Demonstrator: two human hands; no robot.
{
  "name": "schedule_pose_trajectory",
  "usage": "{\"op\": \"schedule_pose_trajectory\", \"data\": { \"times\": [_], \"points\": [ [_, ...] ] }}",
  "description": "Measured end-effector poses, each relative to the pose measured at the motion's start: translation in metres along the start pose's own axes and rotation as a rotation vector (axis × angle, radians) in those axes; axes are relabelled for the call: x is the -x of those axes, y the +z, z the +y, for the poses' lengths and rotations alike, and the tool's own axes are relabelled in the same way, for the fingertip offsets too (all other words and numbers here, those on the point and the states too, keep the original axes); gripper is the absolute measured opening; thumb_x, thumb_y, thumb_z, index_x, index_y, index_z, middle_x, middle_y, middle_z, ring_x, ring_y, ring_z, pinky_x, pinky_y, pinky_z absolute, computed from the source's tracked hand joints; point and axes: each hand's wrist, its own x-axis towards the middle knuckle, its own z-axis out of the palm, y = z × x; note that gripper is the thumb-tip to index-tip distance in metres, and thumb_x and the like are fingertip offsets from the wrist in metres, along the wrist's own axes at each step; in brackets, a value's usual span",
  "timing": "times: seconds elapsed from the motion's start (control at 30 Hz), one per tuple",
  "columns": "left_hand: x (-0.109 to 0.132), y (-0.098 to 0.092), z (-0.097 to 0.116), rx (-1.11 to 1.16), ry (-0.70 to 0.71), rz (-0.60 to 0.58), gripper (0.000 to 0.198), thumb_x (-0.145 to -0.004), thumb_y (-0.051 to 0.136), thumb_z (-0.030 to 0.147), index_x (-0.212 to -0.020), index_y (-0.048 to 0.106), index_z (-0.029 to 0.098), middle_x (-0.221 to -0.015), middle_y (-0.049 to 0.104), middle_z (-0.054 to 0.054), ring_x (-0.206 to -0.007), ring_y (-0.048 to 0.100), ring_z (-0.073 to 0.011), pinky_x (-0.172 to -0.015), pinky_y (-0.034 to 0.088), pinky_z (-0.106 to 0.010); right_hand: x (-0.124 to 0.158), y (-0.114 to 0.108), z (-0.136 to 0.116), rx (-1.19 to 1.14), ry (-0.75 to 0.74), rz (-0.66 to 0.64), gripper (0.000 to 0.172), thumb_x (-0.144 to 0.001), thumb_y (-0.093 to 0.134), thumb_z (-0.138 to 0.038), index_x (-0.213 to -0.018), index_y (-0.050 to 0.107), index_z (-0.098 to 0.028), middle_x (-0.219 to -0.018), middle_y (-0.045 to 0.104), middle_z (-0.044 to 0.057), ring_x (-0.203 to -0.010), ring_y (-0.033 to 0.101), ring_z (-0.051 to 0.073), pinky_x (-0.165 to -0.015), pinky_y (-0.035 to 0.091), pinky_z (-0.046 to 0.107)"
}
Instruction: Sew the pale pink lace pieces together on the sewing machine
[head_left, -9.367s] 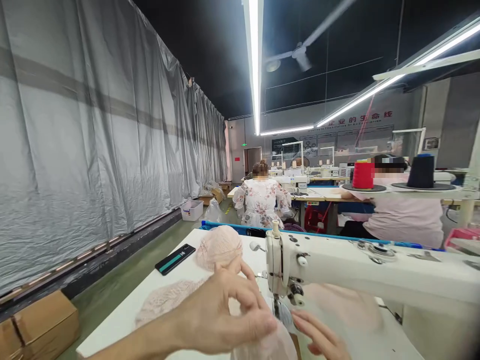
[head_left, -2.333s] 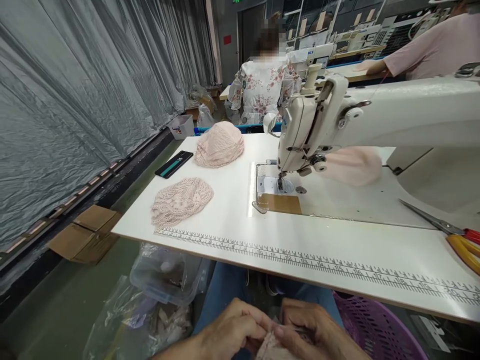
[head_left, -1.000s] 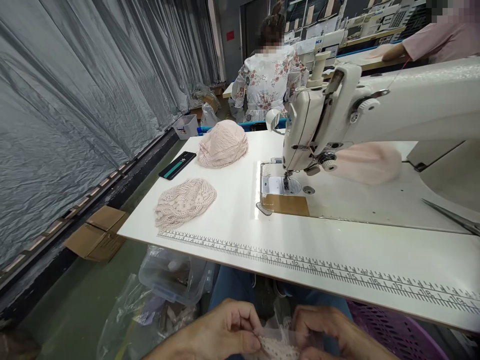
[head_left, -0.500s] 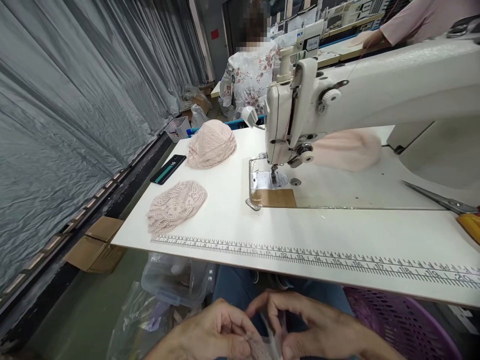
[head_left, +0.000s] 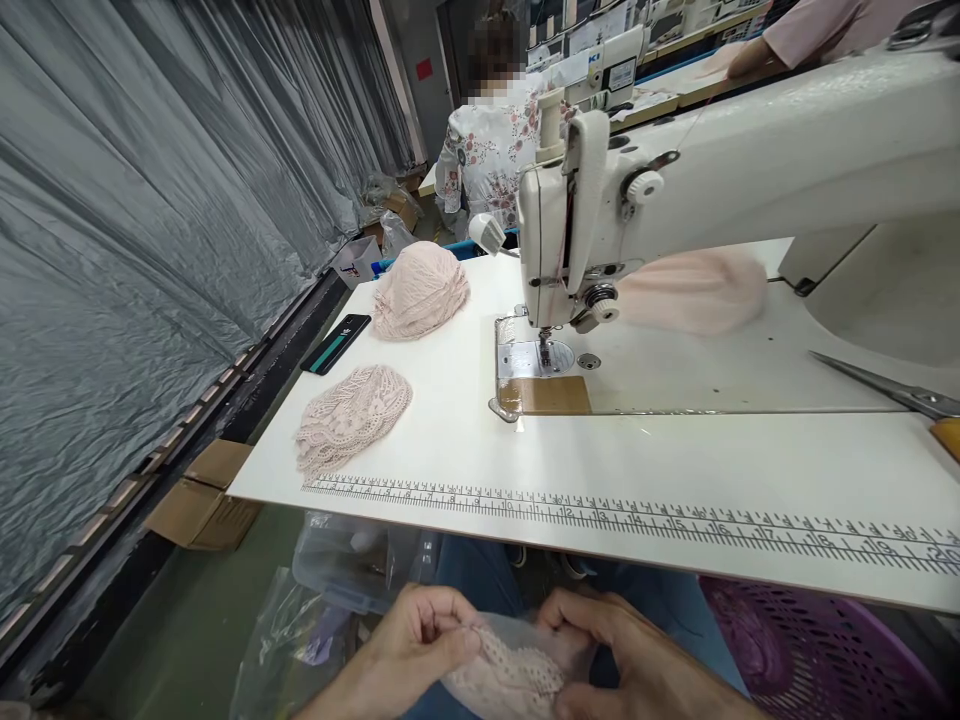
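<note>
Over my lap, below the table's front edge, my left hand [head_left: 420,640] pinches one side of a pale pink lace piece [head_left: 506,672] with a sheer border. The fingers of my right hand [head_left: 611,650] are closed on its other side, so the lace spreads between both hands. Beyond them on the white table stands a sewing machine [head_left: 570,240], its presser foot over the metal plate. A flat pile of pink lace [head_left: 354,415] lies at the table's left, with a rounded stack of pink lace cups [head_left: 420,290] behind it.
A dark phone-like object [head_left: 335,344] lies at the left edge. Scissors [head_left: 892,385] rest on the right. Pink fabric [head_left: 694,290] sits behind the needle area. Below are a purple basket [head_left: 832,650], a clear bin [head_left: 352,560] and a cardboard box [head_left: 202,495]. Two people work beyond.
My hands have moved apart and slightly up, and the lace piece, bunched before, is now spread between them. The view has shifted slightly.
</note>
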Motion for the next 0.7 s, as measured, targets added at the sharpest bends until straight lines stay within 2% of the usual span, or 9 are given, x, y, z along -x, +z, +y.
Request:
{"op": "schedule_pose_trajectory", "data": {
  "times": [0.07, 0.13, 0.2, 0.33, 0.47, 0.6, 0.7],
  "points": [
    [0.001, 0.000, 0.002, -0.045, 0.005, -0.040, 0.053, -0.070, 0.071, 0.060, -0.081, 0.068, 0.008, -0.061, 0.059, -0.003, -0.054, 0.044, -0.0068, -0.054, 0.033, -0.017, -0.002, 0.001, -0.001, -0.050, -0.018, 0.002, 0.017, -0.065, 0.065, -0.017, -0.080, 0.063, -0.022, -0.081, 0.060, -0.002, -0.084, 0.054, 0.019, -0.071, 0.039, 0.025],
    [0.001, 0.001, 0.004, -0.095, -0.013, -0.089, 0.050, -0.065, 0.078, 0.053, -0.085, 0.070, 0.009, -0.060, 0.056, 0.000, -0.053, 0.041, -0.0065, -0.053, 0.032, -0.017, -0.006, 0.002, -0.001, -0.117, -0.041, -0.042, 0.011, -0.064, 0.064, -0.016, -0.075, 0.064, -0.019, -0.072, 0.058, -0.003, -0.073, 0.054, 0.015, -0.063, 0.038, 0.022],
    [-0.001, 0.004, 0.006, -0.159, -0.048, -0.098, 0.046, -0.058, 0.083, 0.048, -0.081, 0.072, 0.009, -0.059, 0.055, 0.001, -0.053, 0.041, -0.0068, -0.051, 0.030, -0.017, -0.010, 0.000, 0.000, -0.174, -0.070, -0.116, 0.008, -0.063, 0.064, -0.015, -0.070, 0.065, -0.017, -0.064, 0.056, -0.004, -0.064, 0.053, 0.013, -0.057, 0.036, 0.021],
    [-0.006, 0.011, 0.010, -0.213, -0.087, -0.075, 0.043, -0.056, 0.083, 0.050, -0.068, 0.074, 0.010, -0.054, 0.054, 0.000, -0.051, 0.040, -0.0074, -0.049, 0.028, -0.019, -0.011, -0.005, 0.006, -0.229, -0.119, -0.211, 0.007, -0.067, 0.067, -0.023, -0.069, 0.069, -0.016, -0.063, 0.058, -0.004, -0.064, 0.054, 0.012, -0.060, 0.039, 0.020],
    [-0.008, 0.014, 0.009, -0.188, -0.091, -0.082, 0.042, -0.055, 0.082, 0.050, -0.067, 0.073, 0.010, -0.054, 0.054, 0.000, -0.052, 0.041, -0.0081, -0.049, 0.029, -0.019, -0.008, -0.004, 0.011, -0.238, -0.151, -0.194, 0.021, -0.062, 0.077, -0.033, -0.065, 0.064, -0.016, -0.065, 0.055, -0.005, -0.064, 0.051, 0.011, -0.058, 0.037, 0.020],
    [-0.007, 0.013, 0.004, -0.208, -0.064, -0.021, 0.039, -0.057, 0.082, 0.046, -0.063, 0.069, 0.009, -0.051, 0.045, 0.004, -0.050, 0.033, -0.0061, -0.047, 0.022, -0.018, -0.008, 0.002, 0.008, -0.209, -0.172, -0.148, 0.014, -0.062, 0.070, -0.019, -0.061, 0.056, -0.017, -0.066, 0.049, -0.006, -0.062, 0.046, 0.009, -0.056, 0.032, 0.020],
    [-0.006, 0.015, 0.001, -0.210, -0.057, 0.022, 0.040, -0.058, 0.081, 0.046, -0.059, 0.064, 0.010, -0.050, 0.039, 0.006, -0.050, 0.029, -0.0058, -0.046, 0.019, -0.019, -0.008, 0.005, 0.004, -0.200, -0.167, -0.137, 0.012, -0.060, 0.068, -0.017, -0.063, 0.056, -0.018, -0.068, 0.050, -0.006, -0.064, 0.047, 0.010, -0.057, 0.032, 0.020]
  ]
}}
